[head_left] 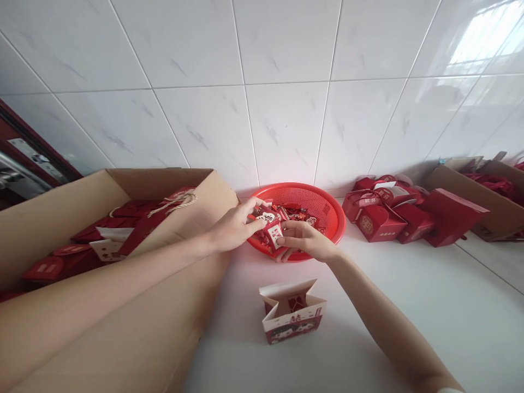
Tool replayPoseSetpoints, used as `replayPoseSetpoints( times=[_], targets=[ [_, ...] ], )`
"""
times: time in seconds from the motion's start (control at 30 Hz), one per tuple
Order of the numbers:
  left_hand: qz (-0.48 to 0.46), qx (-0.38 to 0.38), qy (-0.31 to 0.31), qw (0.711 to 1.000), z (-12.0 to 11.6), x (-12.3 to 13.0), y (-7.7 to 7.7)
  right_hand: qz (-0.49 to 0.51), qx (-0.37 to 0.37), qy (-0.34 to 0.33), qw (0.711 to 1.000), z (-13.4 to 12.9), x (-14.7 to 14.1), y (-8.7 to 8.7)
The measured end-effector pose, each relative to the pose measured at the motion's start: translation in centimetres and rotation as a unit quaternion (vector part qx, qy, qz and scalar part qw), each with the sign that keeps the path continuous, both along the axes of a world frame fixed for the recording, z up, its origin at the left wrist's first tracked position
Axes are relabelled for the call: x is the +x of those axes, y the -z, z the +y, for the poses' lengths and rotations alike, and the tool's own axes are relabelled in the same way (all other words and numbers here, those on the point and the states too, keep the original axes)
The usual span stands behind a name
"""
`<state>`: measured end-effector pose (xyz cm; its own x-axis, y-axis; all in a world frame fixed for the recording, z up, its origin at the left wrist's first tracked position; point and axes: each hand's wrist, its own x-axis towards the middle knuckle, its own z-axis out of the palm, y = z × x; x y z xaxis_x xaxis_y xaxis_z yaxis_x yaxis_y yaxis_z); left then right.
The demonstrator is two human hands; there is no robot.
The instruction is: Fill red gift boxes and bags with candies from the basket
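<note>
Over the red plastic basket (333, 218), which holds many small red wrapped packets, both my hands are close together. My left hand (241, 222) has its thumb and fingers closed on a red packet (266, 216) with white lettering. Fingers of my right hand (305, 240) pinch a red and white packet (275, 233) just beside it. Below the basket, an open paper gift bag (292, 322) stands upright on the white surface, with a red item (297, 302) visible inside.
On the left a big open cardboard box (164, 305) holds red gift bags and boxes. Several red gift boxes (380, 221) are grouped right of the basket, beside another cardboard box (491, 210). A tiled wall (286, 125) rises behind.
</note>
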<state>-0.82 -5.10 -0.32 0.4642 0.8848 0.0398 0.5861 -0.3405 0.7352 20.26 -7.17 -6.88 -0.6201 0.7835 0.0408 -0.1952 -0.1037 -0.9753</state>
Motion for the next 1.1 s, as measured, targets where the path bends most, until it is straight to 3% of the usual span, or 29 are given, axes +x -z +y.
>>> replayPoseSetpoints(
  times=[0.2, 0.37, 0.43, 0.5, 0.57, 0.63, 0.77, 0.97, 1.1],
  targets=[
    [-0.007, 0.016, 0.042, 0.999, -0.2, 0.0, 0.1, 0.003, 0.004, -0.002, 1.000, 0.0, -0.3, 0.4],
    [0.005, 0.044, 0.039, 0.998, 0.0, -0.1, 0.2, -0.013, 0.047, -0.008, 0.999, 0.6, 0.8, 0.4],
    [0.012, 0.050, 0.034, 0.998, 0.1, -0.2, 0.4, -0.038, 0.073, 0.035, 0.996, 1.1, 2.3, 0.0],
    [0.029, 0.061, 0.032, 0.997, 0.1, -0.2, 0.5, -0.073, 0.098, 0.121, 0.985, 1.8, 4.3, -0.2],
    [0.056, 0.071, 0.034, 0.995, 0.1, -0.2, 0.7, -0.125, 0.133, 0.213, 0.960, 2.9, 6.2, -0.3],
    [0.079, 0.078, 0.040, 0.993, 0.1, -0.2, 0.7, -0.236, 0.178, 0.256, 0.920, 4.2, 7.7, 0.0],
    [0.101, 0.094, 0.037, 0.990, -0.2, 0.0, 0.3, -0.417, 0.221, 0.215, 0.855, 7.0, 8.4, 0.8],
    [0.111, 0.089, 0.030, 0.989, -0.4, 0.0, -0.1, -0.500, 0.269, 0.045, 0.822, 8.5, 5.2, 1.3],
    [0.116, 0.088, 0.025, 0.989, -0.3, 0.0, 0.0, -0.558, 0.267, -0.037, 0.785, 8.4, 3.9, 1.4]
  ],
)
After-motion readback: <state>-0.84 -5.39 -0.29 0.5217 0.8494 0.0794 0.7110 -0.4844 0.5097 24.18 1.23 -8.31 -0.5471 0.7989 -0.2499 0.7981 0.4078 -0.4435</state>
